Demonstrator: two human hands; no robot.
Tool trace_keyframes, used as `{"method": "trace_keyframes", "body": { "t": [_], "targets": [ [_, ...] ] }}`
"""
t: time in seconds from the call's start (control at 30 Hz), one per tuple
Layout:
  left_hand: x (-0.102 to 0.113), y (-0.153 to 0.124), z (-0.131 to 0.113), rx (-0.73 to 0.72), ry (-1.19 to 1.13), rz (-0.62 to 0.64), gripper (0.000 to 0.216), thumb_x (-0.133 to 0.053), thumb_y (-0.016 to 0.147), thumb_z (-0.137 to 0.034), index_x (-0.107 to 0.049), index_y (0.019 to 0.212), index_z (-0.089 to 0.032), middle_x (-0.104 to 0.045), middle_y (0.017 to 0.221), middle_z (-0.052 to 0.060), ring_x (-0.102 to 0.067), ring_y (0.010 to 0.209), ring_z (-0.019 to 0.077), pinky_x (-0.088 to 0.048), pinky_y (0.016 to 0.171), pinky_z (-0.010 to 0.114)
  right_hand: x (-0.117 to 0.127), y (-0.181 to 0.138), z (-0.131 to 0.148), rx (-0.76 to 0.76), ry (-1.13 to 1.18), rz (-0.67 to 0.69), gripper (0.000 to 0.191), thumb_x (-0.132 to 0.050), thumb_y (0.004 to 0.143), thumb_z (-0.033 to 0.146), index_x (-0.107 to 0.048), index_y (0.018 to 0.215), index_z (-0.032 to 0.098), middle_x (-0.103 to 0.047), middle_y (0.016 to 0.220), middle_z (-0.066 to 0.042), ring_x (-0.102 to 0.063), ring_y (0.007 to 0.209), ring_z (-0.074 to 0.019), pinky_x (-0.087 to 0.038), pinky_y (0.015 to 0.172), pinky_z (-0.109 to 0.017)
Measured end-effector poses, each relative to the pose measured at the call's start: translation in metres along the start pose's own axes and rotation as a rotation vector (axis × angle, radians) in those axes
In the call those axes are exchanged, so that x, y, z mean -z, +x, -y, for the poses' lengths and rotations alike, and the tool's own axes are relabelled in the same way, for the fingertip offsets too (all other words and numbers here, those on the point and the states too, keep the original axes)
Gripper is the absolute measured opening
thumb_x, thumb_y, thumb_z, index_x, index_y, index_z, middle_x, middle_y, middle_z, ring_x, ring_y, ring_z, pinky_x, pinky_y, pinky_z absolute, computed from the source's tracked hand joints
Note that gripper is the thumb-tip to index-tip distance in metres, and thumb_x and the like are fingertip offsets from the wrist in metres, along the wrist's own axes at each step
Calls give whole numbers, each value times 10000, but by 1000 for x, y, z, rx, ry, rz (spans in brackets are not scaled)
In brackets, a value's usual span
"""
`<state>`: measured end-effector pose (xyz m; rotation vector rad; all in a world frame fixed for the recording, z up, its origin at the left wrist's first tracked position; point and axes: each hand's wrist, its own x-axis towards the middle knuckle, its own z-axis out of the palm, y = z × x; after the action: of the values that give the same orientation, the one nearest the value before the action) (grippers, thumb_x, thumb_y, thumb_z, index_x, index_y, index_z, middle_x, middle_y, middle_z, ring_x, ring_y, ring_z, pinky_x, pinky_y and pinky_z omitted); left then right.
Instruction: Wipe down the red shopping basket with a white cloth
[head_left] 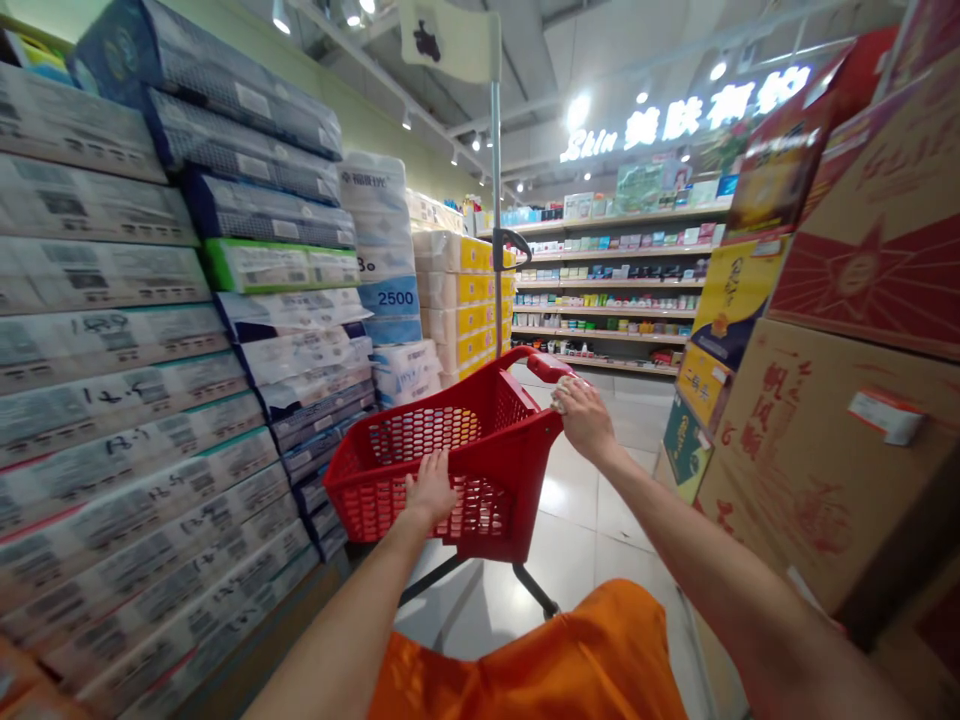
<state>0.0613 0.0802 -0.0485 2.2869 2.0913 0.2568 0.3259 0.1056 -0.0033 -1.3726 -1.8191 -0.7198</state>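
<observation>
A red plastic shopping cart [491,445] with perforated sides stands sideways in front of me, tilted in the view. My left hand [433,487] is at the near side, its fingers hooked over the top rim. At the handle end, my right hand [587,418] is closed on a crumpled whitish cloth [559,394], pressed against the cart beside its red handle [550,368]. Whether this is cloth or tissue is hard to tell. Part of the cart's inside shows, but its floor is hidden by the near wall.
Tall stacks of wrapped paper packs [112,390] line the left side. Cardboard cartons [832,450] are piled on the right. Behind the cart rises a metal pole [496,160] bearing a small sign. Shelves of small goods [607,285] stand farther back, beyond pale floor tiles [600,500].
</observation>
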Motion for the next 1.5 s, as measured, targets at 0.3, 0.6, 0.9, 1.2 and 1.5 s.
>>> {"method": "trace_keyframes", "body": {
  "t": [0.3,0.6,0.9,1.2,1.5],
  "targets": [
    [-6,-14,-1,-17,-20,47,732,-427,662,-161,-183,1352,-178,-143,1461,69,-117,1331,220,-213,1023,539,-14,1,70,96,38,274,267,-384,874,267,-638,829,199,-639,852,-46,-540,842,-168,-358,811,-295],
    [-24,-45,17,133,33,-72,695,-391,696,-157,-176,1354,-98,-112,1459,105,-69,1338,227,-190,1024,546,26,-22,0,-30,-137,68,255,-399,858,238,-626,945,160,-628,963,-90,-518,926,-233,-337,867,-379],
    [-23,-52,13,-26,18,-7,750,-412,632,-117,-198,1351,-131,-99,1462,97,-53,1340,215,-142,1047,512,-9,-64,65,325,6,163,321,-404,832,139,-560,1110,178,-557,1151,-68,-425,1109,-228,-280,984,-390],
    [-20,-57,16,-29,-4,44,795,-430,613,-137,-157,1359,-98,-60,1466,97,-11,1341,221,-91,1050,523,2,-64,63,186,-27,163,297,-397,853,182,-574,1091,160,-553,1146,-87,-406,1126,-242,-278,984,-399],
    [-16,-60,30,-37,-3,41,777,-440,625,-135,-178,1356,-104,-92,1463,96,-38,1340,221,-97,1050,524,7,-51,57,21,-91,216,341,-364,863,176,-531,1158,136,-511,1215,-100,-368,1155,-261,-220,1007,-410]
  ]
}}
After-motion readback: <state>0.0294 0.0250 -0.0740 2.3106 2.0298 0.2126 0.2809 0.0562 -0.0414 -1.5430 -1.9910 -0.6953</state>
